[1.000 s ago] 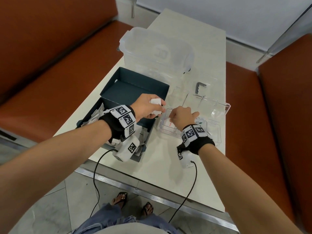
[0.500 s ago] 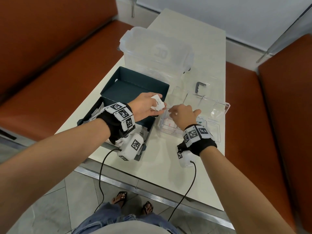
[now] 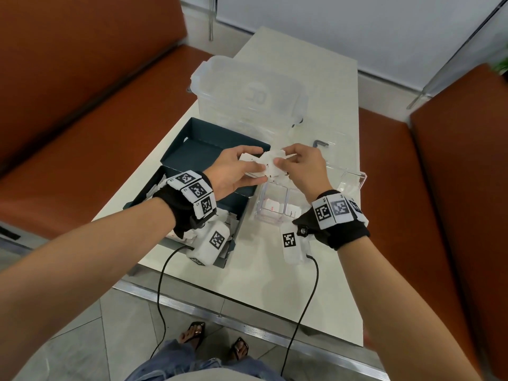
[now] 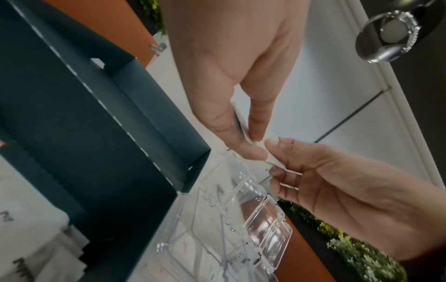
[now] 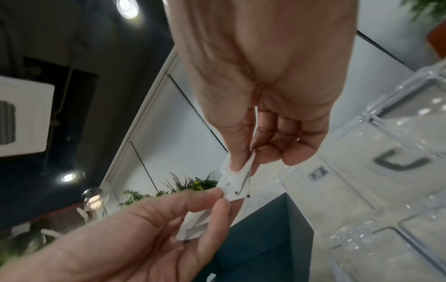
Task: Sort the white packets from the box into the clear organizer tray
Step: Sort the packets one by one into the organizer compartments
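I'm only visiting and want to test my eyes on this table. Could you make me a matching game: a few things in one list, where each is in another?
Things:
1. white packets
2. dark box
3. clear organizer tray
4. big lidded tub

Places:
A. far end of the table
B. pinched between both hands
C. under the left hand
D. below the right hand

Pairs: 1-B, 2-C, 3-D, 4-A

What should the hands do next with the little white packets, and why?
Probably the right hand pulls one packet free and lowers it into the clear tray. Both hands pinch the white packets just above it, the left hand holding several.
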`<state>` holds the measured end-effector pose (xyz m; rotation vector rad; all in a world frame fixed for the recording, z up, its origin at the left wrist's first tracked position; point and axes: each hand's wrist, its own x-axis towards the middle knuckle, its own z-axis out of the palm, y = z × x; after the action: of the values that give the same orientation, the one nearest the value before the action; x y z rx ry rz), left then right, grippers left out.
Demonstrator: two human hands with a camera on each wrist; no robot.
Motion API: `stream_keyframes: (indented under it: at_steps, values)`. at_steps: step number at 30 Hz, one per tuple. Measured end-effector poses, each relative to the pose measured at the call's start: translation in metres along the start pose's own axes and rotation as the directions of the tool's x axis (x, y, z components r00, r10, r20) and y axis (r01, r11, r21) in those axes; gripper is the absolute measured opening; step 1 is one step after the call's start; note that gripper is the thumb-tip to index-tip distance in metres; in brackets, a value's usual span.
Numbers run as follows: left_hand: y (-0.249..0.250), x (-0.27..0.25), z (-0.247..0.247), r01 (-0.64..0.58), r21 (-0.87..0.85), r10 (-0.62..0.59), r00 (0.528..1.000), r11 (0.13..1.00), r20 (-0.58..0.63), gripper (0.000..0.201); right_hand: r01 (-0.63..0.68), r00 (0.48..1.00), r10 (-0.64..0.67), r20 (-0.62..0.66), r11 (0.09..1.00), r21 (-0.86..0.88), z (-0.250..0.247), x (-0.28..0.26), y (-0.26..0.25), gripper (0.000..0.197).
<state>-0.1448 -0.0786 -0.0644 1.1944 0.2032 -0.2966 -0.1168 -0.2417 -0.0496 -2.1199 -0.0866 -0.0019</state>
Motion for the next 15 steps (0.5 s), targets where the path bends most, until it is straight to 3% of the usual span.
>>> stream_keyframes:
  at_steps: [5,9,15]
  values:
    - [-0.0006,-0.0006,-0.0012,-0.038,-0.038,0.036,0.998,0.999,-0.047,0.035,-0.105,0.994,0.105,0.008,0.983,0.154,-0.0012,-0.003,0.0021,0.009]
    - [0.0012,-0.0002,-0.0011,-0.069,0.07,0.075,0.993,0.995,-0.087,0.026,-0.055,0.998,0.055,0.008,0.992,0.111,-0.005,-0.005,0.0024,0.009]
    - [0.0073,0.0008,0.0046,-0.095,0.175,0.107,0.992,0.98,-0.062,0.035,-0.015,1.0,0.015,0.014,0.998,0.061,-0.0106,-0.0051,-0.0032,0.021]
